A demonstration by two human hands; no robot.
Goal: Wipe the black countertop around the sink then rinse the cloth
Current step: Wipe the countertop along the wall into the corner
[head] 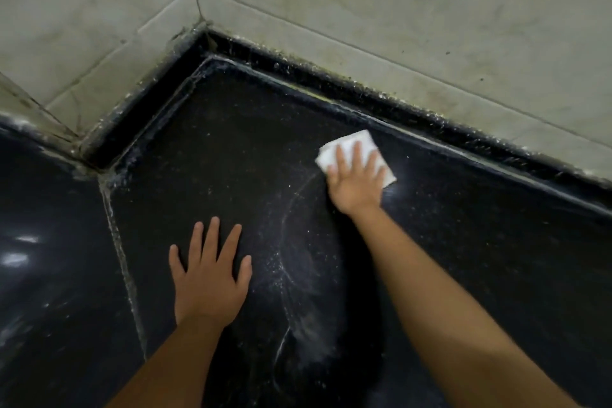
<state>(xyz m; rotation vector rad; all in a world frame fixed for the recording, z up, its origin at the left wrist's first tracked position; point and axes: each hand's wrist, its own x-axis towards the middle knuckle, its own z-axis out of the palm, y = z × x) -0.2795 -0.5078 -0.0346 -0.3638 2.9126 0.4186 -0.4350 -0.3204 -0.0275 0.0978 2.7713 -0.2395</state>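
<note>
The black countertop [212,156] fills the lower part of the head view, speckled with pale dust and wet streaks. A folded white cloth [347,146] lies on it near the back wall. My right hand [356,180] presses flat on the cloth with straight, spread fingers. My left hand [210,278] rests flat on the bare countertop nearer to me, fingers spread, holding nothing. No sink shows in this view.
Grey tiled walls [364,10] meet in a corner at the back left. A raised black edge strip [331,89] with grime runs along the wall's foot. A pale grout seam [124,262] splits the countertop on the left, beside a glossy black slab [49,225].
</note>
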